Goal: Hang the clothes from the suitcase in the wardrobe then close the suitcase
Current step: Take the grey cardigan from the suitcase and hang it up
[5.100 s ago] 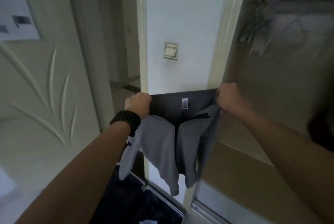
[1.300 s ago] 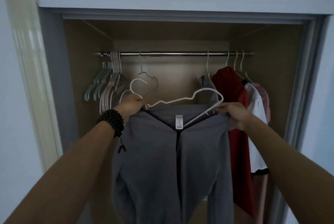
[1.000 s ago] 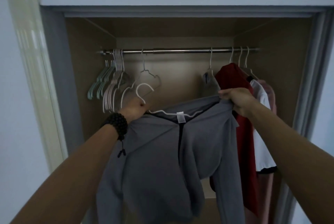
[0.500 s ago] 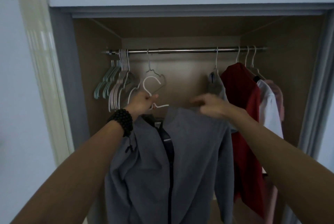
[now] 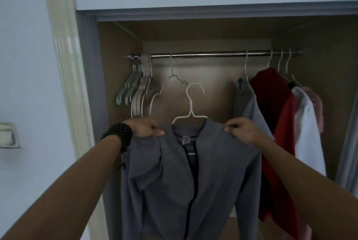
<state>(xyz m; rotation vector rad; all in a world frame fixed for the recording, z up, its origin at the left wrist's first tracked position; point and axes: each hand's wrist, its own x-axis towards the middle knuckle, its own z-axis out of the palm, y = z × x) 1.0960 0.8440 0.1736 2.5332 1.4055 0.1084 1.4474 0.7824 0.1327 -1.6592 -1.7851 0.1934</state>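
A grey zip jacket [image 5: 186, 185] hangs on a white hanger [image 5: 190, 108] in front of the open wardrobe, below the metal rail [image 5: 209, 54]. The hanger's hook stands upright and free, well under the rail. My left hand [image 5: 144, 127], with a dark bead bracelet on its wrist, pinches the jacket's left shoulder. At the right shoulder, my right hand [image 5: 242, 129] pinches the fabric. The suitcase is out of view.
Several empty hangers [image 5: 139, 88] bunch at the rail's left end. A grey garment [image 5: 246, 102], a red one [image 5: 277, 123] and a white one [image 5: 308, 129] hang at the right. The wardrobe's left frame [image 5: 85, 104] and a wall switch [image 5: 7, 135] lie left.
The jacket now sits on the white hanger with both shoulders covered. My left hand moved from the hanger's hook to the left shoulder, and my right hand gripped the right shoulder.
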